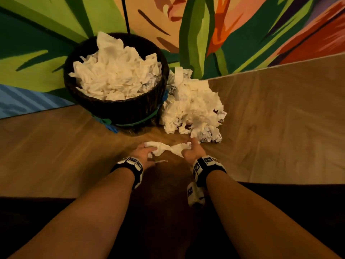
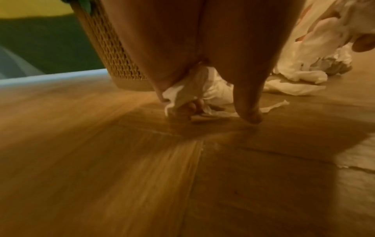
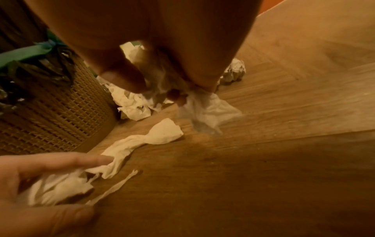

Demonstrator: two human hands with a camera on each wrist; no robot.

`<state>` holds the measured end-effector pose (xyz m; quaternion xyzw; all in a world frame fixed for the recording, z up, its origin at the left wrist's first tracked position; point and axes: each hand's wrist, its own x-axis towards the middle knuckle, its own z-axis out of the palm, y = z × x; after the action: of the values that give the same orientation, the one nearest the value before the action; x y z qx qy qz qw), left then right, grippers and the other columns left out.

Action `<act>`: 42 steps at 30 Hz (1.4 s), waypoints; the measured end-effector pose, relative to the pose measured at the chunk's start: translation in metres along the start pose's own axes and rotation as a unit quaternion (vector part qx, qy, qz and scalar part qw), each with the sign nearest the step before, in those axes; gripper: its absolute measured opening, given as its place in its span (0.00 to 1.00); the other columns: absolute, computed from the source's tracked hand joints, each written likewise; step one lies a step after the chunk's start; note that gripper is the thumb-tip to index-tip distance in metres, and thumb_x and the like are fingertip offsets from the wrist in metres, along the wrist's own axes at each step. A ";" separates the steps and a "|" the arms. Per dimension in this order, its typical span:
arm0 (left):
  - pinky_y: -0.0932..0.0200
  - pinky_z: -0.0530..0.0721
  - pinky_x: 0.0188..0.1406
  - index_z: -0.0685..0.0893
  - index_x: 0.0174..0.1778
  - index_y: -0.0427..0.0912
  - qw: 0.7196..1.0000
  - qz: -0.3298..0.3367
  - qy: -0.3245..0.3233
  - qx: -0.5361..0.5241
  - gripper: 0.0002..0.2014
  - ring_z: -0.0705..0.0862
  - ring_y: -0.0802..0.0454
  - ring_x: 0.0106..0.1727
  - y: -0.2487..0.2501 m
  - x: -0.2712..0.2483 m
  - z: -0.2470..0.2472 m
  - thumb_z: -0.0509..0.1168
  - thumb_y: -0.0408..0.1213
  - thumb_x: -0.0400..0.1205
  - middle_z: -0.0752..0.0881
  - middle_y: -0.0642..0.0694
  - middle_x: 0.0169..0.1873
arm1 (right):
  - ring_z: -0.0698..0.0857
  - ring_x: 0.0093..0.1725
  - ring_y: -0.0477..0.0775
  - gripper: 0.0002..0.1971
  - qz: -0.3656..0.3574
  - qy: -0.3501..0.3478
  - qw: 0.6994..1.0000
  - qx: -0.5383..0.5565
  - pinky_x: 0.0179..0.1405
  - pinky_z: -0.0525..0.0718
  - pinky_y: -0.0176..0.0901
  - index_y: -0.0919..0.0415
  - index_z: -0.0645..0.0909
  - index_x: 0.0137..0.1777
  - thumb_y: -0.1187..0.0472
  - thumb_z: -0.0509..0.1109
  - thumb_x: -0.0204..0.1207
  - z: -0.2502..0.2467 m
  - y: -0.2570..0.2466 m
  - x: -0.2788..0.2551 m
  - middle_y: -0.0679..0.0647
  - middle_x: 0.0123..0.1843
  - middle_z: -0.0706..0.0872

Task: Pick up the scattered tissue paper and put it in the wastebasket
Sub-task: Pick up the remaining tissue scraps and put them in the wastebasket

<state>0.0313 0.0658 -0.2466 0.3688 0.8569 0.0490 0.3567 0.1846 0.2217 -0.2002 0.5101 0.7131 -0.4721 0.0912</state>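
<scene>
A dark wicker wastebasket stands by the wall, heaped with white tissue paper. A big pile of crumpled tissue lies on the floor against its right side. In front of the basket, low on the floor, my left hand grips a wad of tissue, fingers curled round it. My right hand pinches another bunch of tissue beside the pile. A twisted tissue stretches across the floor between the two hands. A thin torn strip lies next to it.
Wooden herringbone floor spreads to the right and left. A brightly painted wall rises right behind the basket. A green band and black liner wrap the basket. A crumpled ball lies apart at the pile's near edge.
</scene>
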 end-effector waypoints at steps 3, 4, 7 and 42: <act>0.52 0.75 0.72 0.84 0.66 0.54 1.000 0.003 0.029 0.005 0.21 0.76 0.43 0.72 0.003 0.004 0.005 0.75 0.48 0.77 0.76 0.45 0.72 | 0.85 0.51 0.59 0.16 -0.001 0.009 1.000 0.007 0.45 0.84 0.47 0.50 0.71 0.64 0.61 0.66 0.79 -0.001 0.002 0.005 0.54 0.55 0.80; 0.52 0.78 0.68 0.86 0.62 0.53 0.999 -0.003 0.025 0.019 0.17 0.78 0.43 0.68 0.005 0.003 0.005 0.73 0.50 0.78 0.80 0.46 0.68 | 0.85 0.54 0.61 0.17 -0.003 0.013 1.000 0.001 0.50 0.85 0.50 0.52 0.72 0.67 0.60 0.66 0.79 -0.001 0.002 0.007 0.55 0.55 0.81; 0.54 0.82 0.55 0.85 0.53 0.51 1.000 -0.024 0.015 -0.007 0.08 0.83 0.44 0.56 0.007 -0.001 0.004 0.67 0.48 0.81 0.85 0.45 0.57 | 0.85 0.60 0.62 0.22 0.014 0.028 1.000 0.004 0.62 0.83 0.54 0.56 0.73 0.74 0.59 0.68 0.79 -0.005 0.003 0.013 0.58 0.61 0.85; 0.58 0.77 0.48 0.79 0.62 0.39 0.906 0.112 0.393 -0.110 0.16 0.82 0.47 0.53 0.019 -0.098 -0.323 0.72 0.36 0.80 0.84 0.44 0.54 | 0.82 0.40 0.51 0.10 -0.423 0.122 0.897 -0.025 0.39 0.75 0.45 0.48 0.70 0.55 0.51 0.68 0.79 -0.079 -0.270 -0.048 0.43 0.42 0.82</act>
<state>-0.1203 0.0721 0.0559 0.3716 0.8697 0.3241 0.0214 0.0148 0.2421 0.0286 0.2112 0.8790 -0.3818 -0.1923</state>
